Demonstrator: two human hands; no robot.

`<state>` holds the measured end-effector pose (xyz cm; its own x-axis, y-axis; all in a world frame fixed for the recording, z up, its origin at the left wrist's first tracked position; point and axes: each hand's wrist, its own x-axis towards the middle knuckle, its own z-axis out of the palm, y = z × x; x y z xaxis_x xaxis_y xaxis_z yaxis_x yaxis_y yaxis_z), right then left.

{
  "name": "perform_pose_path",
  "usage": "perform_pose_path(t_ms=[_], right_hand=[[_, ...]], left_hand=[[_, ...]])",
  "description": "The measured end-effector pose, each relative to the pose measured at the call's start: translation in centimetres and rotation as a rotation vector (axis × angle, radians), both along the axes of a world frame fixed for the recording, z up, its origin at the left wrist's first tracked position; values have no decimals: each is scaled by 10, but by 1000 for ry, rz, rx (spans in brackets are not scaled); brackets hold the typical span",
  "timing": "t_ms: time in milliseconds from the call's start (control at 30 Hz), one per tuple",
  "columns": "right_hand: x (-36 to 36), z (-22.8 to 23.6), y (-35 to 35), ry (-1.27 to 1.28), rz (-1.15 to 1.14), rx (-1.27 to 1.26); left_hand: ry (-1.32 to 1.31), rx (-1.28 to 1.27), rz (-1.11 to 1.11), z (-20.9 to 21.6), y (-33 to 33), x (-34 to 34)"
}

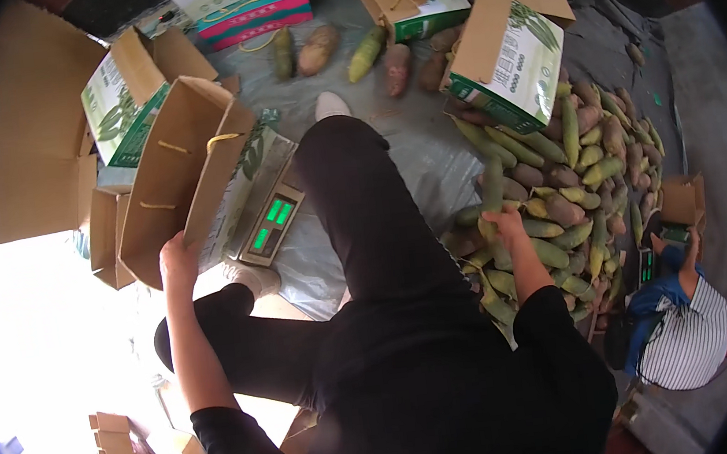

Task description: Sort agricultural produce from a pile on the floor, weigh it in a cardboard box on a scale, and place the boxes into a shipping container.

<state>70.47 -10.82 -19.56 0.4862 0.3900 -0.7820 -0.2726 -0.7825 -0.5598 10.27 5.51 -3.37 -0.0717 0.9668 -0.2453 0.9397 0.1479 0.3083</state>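
My left hand (178,262) is closed on the near edge of an open cardboard carton (144,175) with yellow cord handles. The carton stands on or right beside a digital scale (261,248) with a lit green display; its base is hidden, so I cannot tell which. Over on the right, my right hand (506,223) has its fingers wrapped round a long green radish (491,185) at the near-left side of a big pile of radishes (569,205). Those in the pile are green or reddish-brown, and some look muddy.
Printed green-and-white cartons (122,106) stand at the far left, with another carton (514,60) beyond the pile. Loose radishes (318,50) lie on the plastic sheet (408,147). A person in a striped top (684,331) works at the right by another scale (647,266).
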Motion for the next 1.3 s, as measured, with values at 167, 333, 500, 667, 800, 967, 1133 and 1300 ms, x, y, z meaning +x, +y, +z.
perform_pose_path(t_ms=[167,333,500,667,800,967,1133,1300], right_hand=[[-47,34,110,-162,434,389],[-118,131,226,-750,993,795],[-223,210,289,-997,1170,1140],[-336,251,300,-1092,1474,1186],[-393,236,294,-1037,1598,1177],[-365,218,298,-791,1521,1210],[-245,205,307,-620,1235,1137],[-94,117,265,-739,1137,710]], left_hand=[[-56,-31,49,5,-5,4],[-67,53,16,1,-11,0],[-7,9,-19,11,-11,9],[-15,-18,-14,6,-11,8],[-7,-5,-26,3,-10,9],[30,12,-27,4,-10,10],[38,27,-29,7,-14,11],[-23,14,-37,3,-10,6]])
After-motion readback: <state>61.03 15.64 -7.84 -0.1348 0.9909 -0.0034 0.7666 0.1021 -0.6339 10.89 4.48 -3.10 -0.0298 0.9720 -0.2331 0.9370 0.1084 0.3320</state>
